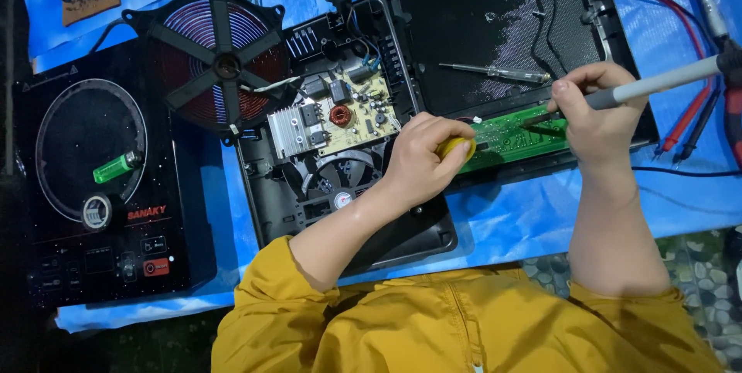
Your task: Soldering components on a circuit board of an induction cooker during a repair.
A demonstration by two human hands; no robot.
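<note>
Left hand (417, 158) curls around a yellow reel (457, 146), at nine o'clock of the green board (514, 139); right hand (591, 114) pinches a grey iron (645, 88), tip on the board; beyond, at twelve o'clock, a screwdriver (495, 71) lies in the black shell (495, 25).
</note>
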